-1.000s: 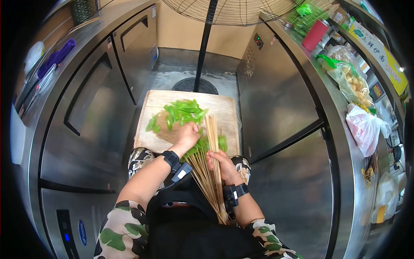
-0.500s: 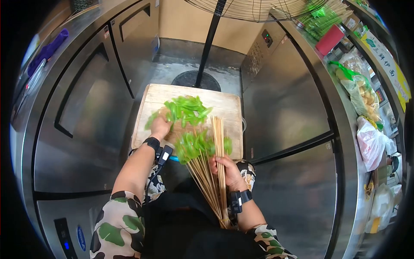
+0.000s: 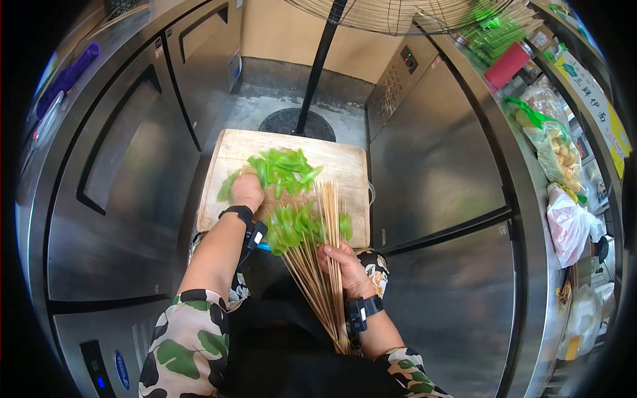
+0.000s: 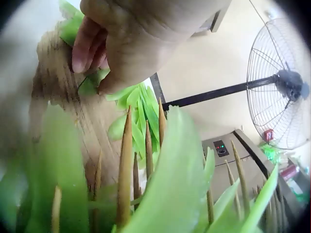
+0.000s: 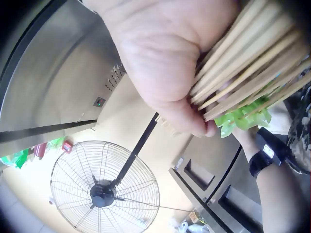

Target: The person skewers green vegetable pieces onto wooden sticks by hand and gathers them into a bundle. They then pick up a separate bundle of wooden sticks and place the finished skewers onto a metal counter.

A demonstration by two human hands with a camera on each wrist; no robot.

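Note:
My right hand [image 3: 345,270] grips a thick bundle of bamboo skewers [image 3: 330,212], its thumb laid across them. Beside the upright bare ones, other skewers fan to the left, with green vegetable slices [image 3: 286,225] threaded near their pointed ends. Over the left part of the wooden board, my left hand [image 3: 247,191] reaches down to a few loose slices. In the left wrist view, its thumb and curled fingers pinch a thin green slice [image 4: 92,83] close over the board. A heap of loose green slices [image 3: 285,169] lies just right of that hand.
The cutting board [image 3: 338,156] stands in front of my knees, between steel cabinets [image 3: 126,192] on both sides. A fan pole [image 3: 318,73] rises behind it. Bags [image 3: 569,222] and a red bottle [image 3: 509,64] line the right counter.
My left hand has gone from beside the skewers to the slices at the board's left, staying there over the last half second. My right hand keeps its grip on the skewers.

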